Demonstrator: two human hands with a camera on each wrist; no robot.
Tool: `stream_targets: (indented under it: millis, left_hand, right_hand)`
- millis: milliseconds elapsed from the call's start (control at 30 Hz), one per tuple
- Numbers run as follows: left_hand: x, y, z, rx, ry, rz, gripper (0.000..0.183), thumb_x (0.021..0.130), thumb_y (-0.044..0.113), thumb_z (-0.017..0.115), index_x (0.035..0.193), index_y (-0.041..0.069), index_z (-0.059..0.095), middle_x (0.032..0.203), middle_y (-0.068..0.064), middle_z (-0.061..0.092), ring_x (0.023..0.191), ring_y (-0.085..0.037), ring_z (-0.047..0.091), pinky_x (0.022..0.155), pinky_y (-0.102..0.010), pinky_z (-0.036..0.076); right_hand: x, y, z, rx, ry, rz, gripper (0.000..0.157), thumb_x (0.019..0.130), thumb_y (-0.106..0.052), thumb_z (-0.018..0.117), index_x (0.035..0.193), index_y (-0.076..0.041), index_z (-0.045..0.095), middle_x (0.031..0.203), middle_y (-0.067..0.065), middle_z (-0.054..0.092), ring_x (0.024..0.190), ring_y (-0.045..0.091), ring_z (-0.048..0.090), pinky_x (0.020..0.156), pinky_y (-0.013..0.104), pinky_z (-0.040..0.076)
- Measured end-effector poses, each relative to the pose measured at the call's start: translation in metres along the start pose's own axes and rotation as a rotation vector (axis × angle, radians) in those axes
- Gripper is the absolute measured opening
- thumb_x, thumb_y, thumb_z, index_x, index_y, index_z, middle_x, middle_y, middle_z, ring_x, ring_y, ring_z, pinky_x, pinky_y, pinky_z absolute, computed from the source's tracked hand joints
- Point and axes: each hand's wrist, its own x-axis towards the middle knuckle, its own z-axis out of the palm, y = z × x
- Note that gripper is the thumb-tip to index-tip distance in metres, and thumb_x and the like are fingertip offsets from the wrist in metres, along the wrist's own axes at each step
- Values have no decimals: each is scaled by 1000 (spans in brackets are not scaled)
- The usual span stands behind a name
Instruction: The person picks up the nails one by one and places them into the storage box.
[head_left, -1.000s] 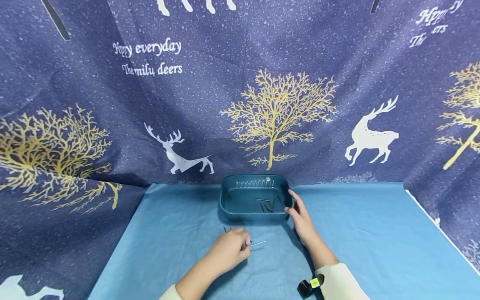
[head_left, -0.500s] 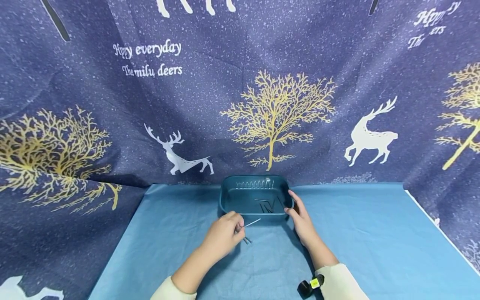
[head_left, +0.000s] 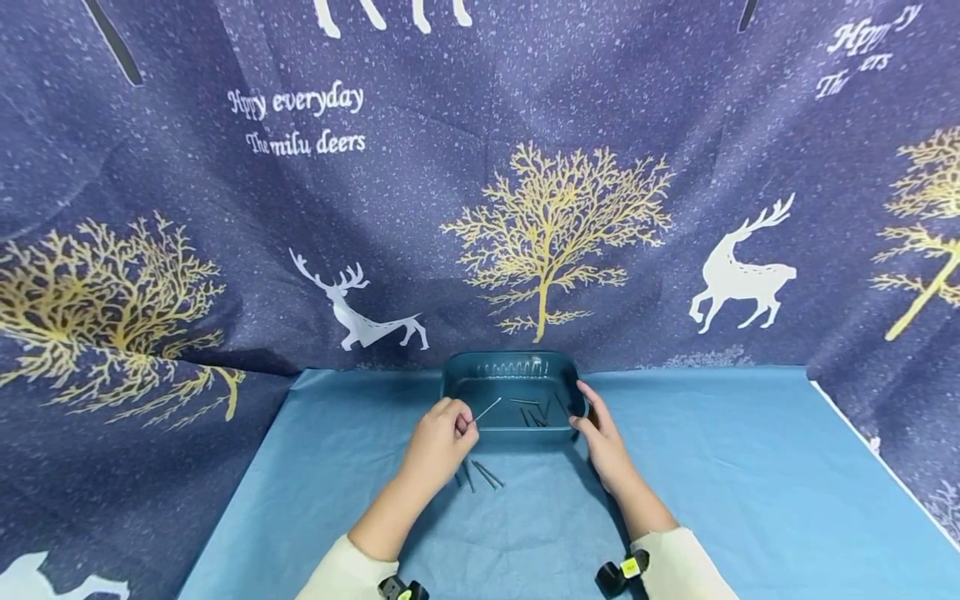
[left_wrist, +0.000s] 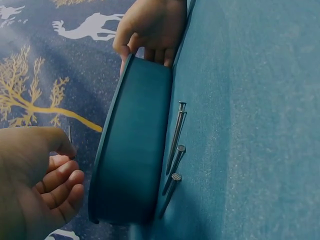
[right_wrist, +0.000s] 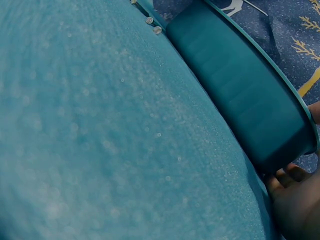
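My left hand (head_left: 437, 440) pinches a thin metal nail (head_left: 489, 409) between thumb and forefinger, its far end over the near left part of a dark teal plastic tray (head_left: 517, 434). In the left wrist view the other fingers of that hand (left_wrist: 45, 182) are loosely curled, and only a short bit of the nail shows. My right hand (head_left: 606, 442) grips the tray's right end, thumb at the rim and fingers lower down the side. Several nails (head_left: 542, 414) lie scattered on the tray's floor. On the cloth before the tray, more loose nails (left_wrist: 176, 137) lie close to its wall.
A light blue cloth (head_left: 720, 467) covers the table. Right behind the tray hangs a dark blue curtain (head_left: 600, 100) printed with deer and golden trees. Small black cameras are strapped at both wrists.
My left hand has lifted the nail from the cloth and carried it forward and up over the tray's front rim. Loose nails on the cloth have come into view. My right hand stays put.
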Motion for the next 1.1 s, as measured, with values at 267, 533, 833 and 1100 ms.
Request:
stream_targets:
  millis: [267, 533, 833, 1100]
  left_hand:
    - [7, -6, 2, -40, 49, -15, 6, 83, 6, 69, 84, 9, 64, 79, 0, 60, 69, -10, 56, 62, -20, 50]
    - [12, -13, 5, -54, 86, -22, 5, 83, 5, 69, 82, 8, 66, 75, 0, 64, 67, -6, 55, 60, -20, 49]
    - [15, -14, 6, -52, 143, -41, 10, 82, 1, 70, 79, 10, 66, 71, 0, 63, 65, -7, 54, 58, -21, 47]
    - [15, -12, 5, -38, 80, -99, 12, 87, 11, 74, 99, 9, 73, 87, -4, 71, 71, -12, 60, 62, -25, 48]
  right_hand:
    - [0, 0, 1, 1, 6, 7, 63, 103, -9, 48, 161, -21, 26, 172, 11, 4, 159, 34, 3, 127, 57, 15]
    - [2, 2, 1, 1, 3, -7, 64, 102, -8, 47, 161, -21, 27, 172, 11, 4, 159, 34, 2, 127, 57, 15]
    - [1, 1, 1, -11, 19, -11, 64, 102, -8, 48, 161, -20, 28, 172, 12, 7, 159, 34, 6, 126, 57, 16]
    - [-1, -1, 1, -7, 22, -10, 62, 103, -8, 48, 161, -19, 29, 172, 11, 8, 159, 34, 5, 127, 56, 14]
